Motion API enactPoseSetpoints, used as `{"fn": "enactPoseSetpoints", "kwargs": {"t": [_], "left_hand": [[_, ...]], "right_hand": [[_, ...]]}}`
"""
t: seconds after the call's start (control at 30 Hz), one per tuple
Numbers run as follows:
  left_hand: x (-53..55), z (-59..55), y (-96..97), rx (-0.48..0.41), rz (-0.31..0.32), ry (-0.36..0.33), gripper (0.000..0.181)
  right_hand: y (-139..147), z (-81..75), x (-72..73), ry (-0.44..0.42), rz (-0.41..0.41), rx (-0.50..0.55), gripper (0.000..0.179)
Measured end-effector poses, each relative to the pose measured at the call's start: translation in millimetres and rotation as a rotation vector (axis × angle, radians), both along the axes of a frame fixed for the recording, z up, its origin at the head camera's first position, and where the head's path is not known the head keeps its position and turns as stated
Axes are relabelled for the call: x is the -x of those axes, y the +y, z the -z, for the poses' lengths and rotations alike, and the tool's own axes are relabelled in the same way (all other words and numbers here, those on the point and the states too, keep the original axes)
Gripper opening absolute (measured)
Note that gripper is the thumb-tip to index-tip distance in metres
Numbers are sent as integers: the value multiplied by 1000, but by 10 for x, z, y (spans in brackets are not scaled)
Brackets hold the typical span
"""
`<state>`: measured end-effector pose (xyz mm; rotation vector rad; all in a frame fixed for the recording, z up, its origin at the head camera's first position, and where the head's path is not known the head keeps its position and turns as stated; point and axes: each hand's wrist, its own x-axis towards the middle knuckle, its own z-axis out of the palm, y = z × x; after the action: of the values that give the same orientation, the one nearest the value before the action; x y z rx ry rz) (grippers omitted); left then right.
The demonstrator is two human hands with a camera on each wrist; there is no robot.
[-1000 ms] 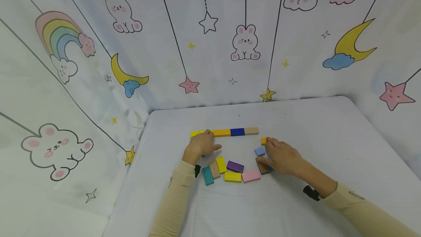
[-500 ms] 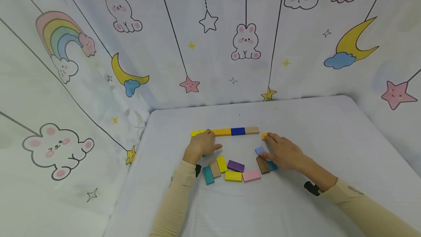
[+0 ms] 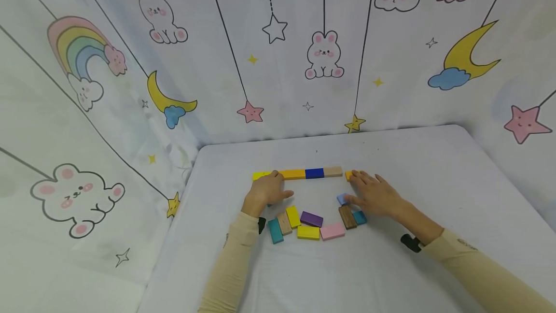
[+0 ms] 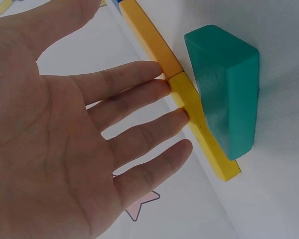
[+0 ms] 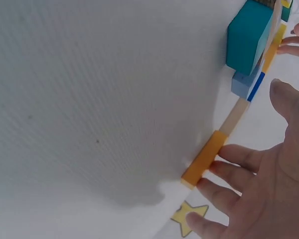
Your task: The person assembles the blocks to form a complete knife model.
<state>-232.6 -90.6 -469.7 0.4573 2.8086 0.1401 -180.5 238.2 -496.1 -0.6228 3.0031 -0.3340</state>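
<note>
A row of flat coloured blocks runs along the back of the table: a yellow block [image 3: 260, 176], an orange block [image 3: 294, 174], a dark blue block [image 3: 314, 173] and a beige block [image 3: 333, 172]. My left hand [image 3: 266, 192] has straight fingers, whose tips touch the row around the yellow-orange joint. A teal block [image 4: 224, 89] lies close to those fingertips, mostly hidden by the hand in the head view. With extended fingers, my right hand [image 3: 374, 193] touches another orange block [image 5: 204, 159] just right of the beige one, a small gap apart in the head view. Its thumb is by a light blue block [image 3: 342, 199].
Nearer me lie loose blocks: teal [image 3: 275, 231], beige [image 3: 284, 224], yellow [image 3: 293, 217], purple [image 3: 311, 219], a second yellow [image 3: 308, 233], pink [image 3: 332, 231], brown [image 3: 347, 217] and blue-teal [image 3: 359, 217]. A white cloth [image 3: 299, 279] covers the table; a patterned curtain [image 3: 286, 76] hangs behind.
My right hand has pushed the separate orange block away from me, level with the row's right end, uncovering the brown and blue-teal blocks. The left hand has stayed in place.
</note>
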Motion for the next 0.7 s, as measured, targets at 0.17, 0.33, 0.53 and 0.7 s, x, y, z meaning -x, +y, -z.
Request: {"fn": "enactPoseSetpoints", "kwargs": {"t": [0.17, 0.33, 0.53, 0.7], "left_hand": [[0, 9, -7, -11, -2, 0, 73], [-11, 17, -14, -10, 7, -2, 74], [-12, 18, -19, -11, 7, 5, 74], [3, 8, -24, -2, 11, 7, 75]], "right_hand": [[3, 29, 68, -13, 4, 13, 70], [10, 62, 125, -23, 6, 35, 71], [13, 104, 184, -25, 12, 31, 72], [9, 127, 232, -24, 16, 28, 72]]}}
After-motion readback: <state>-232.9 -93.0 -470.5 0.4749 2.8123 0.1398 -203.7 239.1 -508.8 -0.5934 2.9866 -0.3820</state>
